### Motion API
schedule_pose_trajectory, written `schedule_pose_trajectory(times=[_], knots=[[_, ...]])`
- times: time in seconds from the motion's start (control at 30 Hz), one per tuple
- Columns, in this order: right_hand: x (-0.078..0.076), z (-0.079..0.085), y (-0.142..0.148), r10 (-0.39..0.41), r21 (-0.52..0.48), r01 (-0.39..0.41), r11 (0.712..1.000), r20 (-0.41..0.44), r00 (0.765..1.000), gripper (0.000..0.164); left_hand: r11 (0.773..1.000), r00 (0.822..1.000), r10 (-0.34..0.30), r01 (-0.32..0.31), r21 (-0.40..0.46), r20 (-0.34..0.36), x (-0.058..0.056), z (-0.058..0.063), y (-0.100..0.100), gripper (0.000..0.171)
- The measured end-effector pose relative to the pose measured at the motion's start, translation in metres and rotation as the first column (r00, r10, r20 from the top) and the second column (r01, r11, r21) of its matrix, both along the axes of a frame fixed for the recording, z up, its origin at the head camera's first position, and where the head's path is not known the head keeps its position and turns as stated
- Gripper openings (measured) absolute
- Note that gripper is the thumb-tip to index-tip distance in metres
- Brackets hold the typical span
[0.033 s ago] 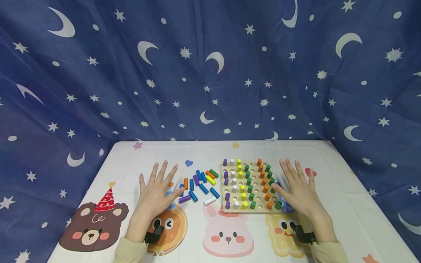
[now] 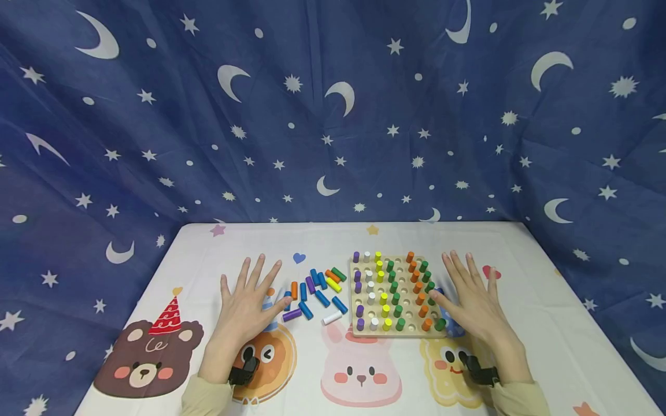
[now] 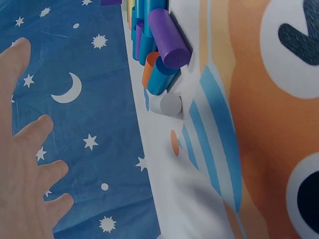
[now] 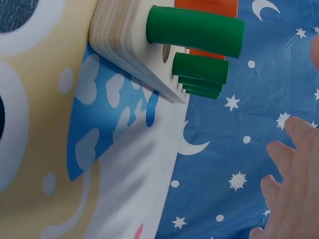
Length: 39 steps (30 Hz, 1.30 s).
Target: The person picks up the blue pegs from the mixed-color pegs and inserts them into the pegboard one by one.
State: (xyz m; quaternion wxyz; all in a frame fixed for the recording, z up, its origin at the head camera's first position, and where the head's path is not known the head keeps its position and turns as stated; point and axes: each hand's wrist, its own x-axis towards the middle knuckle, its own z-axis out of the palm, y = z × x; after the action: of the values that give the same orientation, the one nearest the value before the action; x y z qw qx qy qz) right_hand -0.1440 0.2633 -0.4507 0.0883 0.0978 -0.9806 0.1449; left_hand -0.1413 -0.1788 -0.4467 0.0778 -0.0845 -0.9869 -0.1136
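My left hand [image 2: 248, 306] is spread with straight fingers, to the left of a scatter of loose pegs, and holds nothing. Nearest its thumb lie an orange peg [image 2: 294, 290] and a purple peg [image 2: 292, 315]; several blue pegs [image 2: 322, 298] lie further right. A white peg [image 3: 167, 104] shows in the left wrist view. Spread the same way, my right hand [image 2: 476, 306] has its thumb by the right side of a wooden pegboard [image 2: 364, 334]. Upright in the board stand columns of purple, white, yellow, green and orange pegs; green pegs [image 4: 197, 31] line its right edge.
A yellow peg [image 2: 333, 284] and a green peg [image 2: 339, 274] lie at the back of the loose group. The white tablecloth [image 2: 307, 361] has printed animal faces. Behind the table hangs a blue curtain [image 2: 312, 156] with moons and stars.
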Motion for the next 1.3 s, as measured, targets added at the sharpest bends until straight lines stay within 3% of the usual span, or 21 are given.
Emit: schedule_pose_trajectory(times=[0.4, 0.63, 1.3], knots=[[0.000, -0.003, 0.001, 0.000, -0.042, 0.001, 0.999, 0.012, 1.000, 0.078, 1.000, 1.000, 0.014, -0.014, 0.009, 0.013, 0.000, 0.000, -0.001, 0.077], [0.001, -0.005, 0.002, 0.011, -0.132, -0.005, 0.991, 0.038, 0.999, 0.072, 0.999, 0.999, 0.015, -0.017, 0.043, 0.047, 0.003, -0.001, 0.000, 0.075], [-0.003, -0.016, 0.008, 0.123, -0.410, -0.049, 0.911, 0.156, 0.980, 0.055, 0.998, 0.999, -0.043, 0.042, 0.039, 0.008, 0.005, -0.010, 0.003, 0.064]])
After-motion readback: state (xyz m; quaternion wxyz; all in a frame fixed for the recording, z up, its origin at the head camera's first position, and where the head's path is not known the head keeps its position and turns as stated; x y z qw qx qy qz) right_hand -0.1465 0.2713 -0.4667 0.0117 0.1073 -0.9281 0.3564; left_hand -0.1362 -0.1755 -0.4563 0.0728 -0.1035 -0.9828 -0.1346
